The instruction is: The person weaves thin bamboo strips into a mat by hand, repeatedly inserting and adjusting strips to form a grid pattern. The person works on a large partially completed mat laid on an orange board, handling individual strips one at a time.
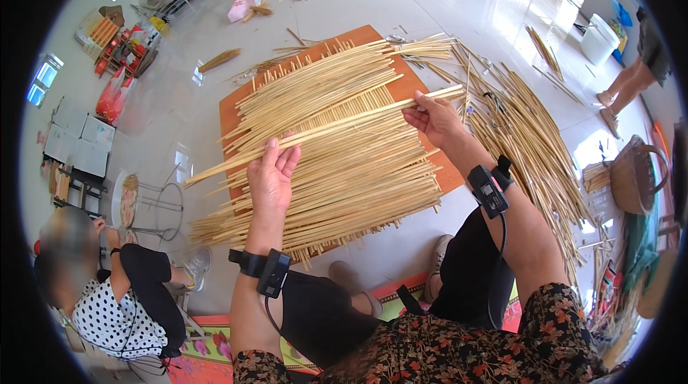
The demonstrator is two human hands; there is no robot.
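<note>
My left hand [272, 172] and my right hand [436, 122] hold a thin bunch of long, straw-coloured stalks [347, 122] between them. The bunch slants up to the right over a brown board [448, 169]. My left thumb presses on it left of the middle, with the fingers curled beneath; my right thumb and fingers pinch it near the right end. Beneath lies a broad layer of similar stalks [358, 190], running sideways. A second group of sideways stalks [315, 90] covers the far part, and crosswise stalks [362, 106] show in the gap between them.
A large heap of loose stalks [530, 140] spreads over the floor at right. A wicker basket [634, 179] and a white bucket [599, 40] stand beyond. At lower left a person in a dotted top [118, 319] sits near a metal stand [161, 205]. Another person's legs [627, 86] show at right.
</note>
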